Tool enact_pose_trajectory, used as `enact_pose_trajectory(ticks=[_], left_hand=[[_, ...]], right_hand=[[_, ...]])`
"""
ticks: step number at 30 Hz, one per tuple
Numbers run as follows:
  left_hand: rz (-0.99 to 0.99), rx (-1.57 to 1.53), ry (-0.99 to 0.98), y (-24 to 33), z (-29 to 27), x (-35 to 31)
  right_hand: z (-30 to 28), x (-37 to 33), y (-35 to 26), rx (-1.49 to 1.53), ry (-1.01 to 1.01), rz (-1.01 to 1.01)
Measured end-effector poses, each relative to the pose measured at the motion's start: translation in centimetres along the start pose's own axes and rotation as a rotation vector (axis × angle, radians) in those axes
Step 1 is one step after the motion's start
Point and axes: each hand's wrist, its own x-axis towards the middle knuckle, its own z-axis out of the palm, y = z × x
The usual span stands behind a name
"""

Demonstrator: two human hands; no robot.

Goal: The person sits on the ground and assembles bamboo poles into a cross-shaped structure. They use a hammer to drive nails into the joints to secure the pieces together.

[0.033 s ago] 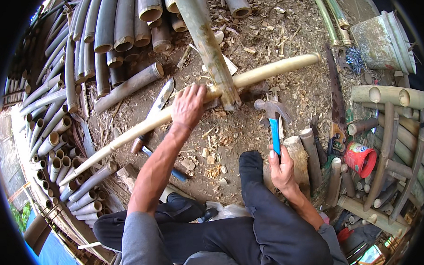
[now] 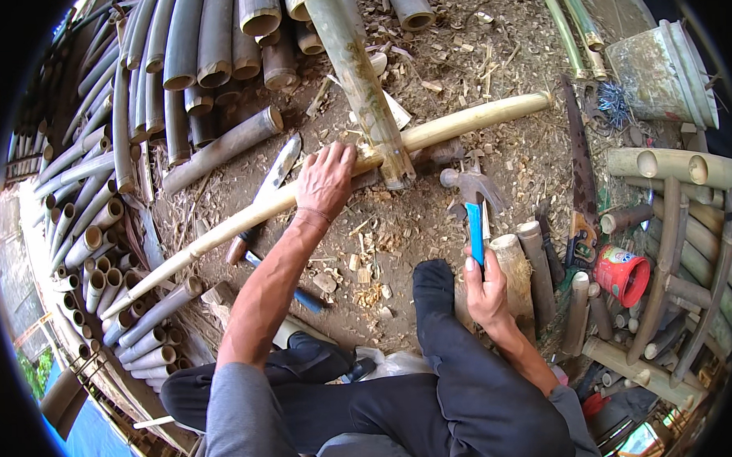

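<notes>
My left hand [image 2: 326, 181] is closed around a long pale bamboo pole [image 2: 479, 120] that slants across the ground, its right end higher in view. Just right of that hand, a thicker greenish bamboo piece [image 2: 361, 84] crosses the pole, its near end frayed. In my right hand [image 2: 487, 290] is a claw hammer [image 2: 471, 188] with a blue handle, its metal head pointing away from me. Beyond my left hand lies a broad knife blade [image 2: 281, 165], partly hidden under the pole. Another blue-handled tool [image 2: 304, 299] rests beside my left forearm.
Stacked bamboo tubes [image 2: 214, 40] fill the left and far left. To the right are a handsaw [image 2: 580, 165], a red tub [image 2: 623, 274], a dirty pale bucket [image 2: 659, 73] and a bamboo frame [image 2: 673, 242]. Wood chips cover the dirt ground [image 2: 367, 253].
</notes>
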Motion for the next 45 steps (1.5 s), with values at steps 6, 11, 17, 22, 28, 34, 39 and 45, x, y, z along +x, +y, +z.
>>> enact_pose_trajectory(ticks=[6,11,17,22,28,34,39,45], left_hand=[[-0.152,-0.149,-0.425,0.2,-2.4,1.1],[-0.157,-0.155,-0.3,-0.9,0.1,-0.5],[-0.156,-0.164,-0.327,0.4,-0.8,0.9],[-0.147,-0.131,-0.285,-0.1,-0.7,0.1],[-0.118,-0.119,-0.262,0.0,-0.2,0.6],[-0.135,-0.13,-0.305,-0.5,0.0,0.4],[-0.168,-0.139,-0.314,-0.2,-0.2,0.7],[-0.191,-0.145,-0.344,-0.5,-0.3,0.2]], right_hand=[[1.4,2.8,-0.8,-0.056,0.033,-0.105],[1.9,4.6,-3.9,-0.022,-0.047,-0.068],[0.8,7.1,-5.2,-0.255,-0.122,-0.181],[-0.8,7.5,-8.9,-0.103,-0.131,-0.199],[0.5,7.9,-5.5,-0.18,-0.042,-0.303],[-0.1,8.8,-8.4,0.157,-0.012,-0.316],[0.9,9.0,-3.3,-0.211,-0.108,-0.246],[-0.3,9.3,-8.4,0.022,0.018,-0.322]])
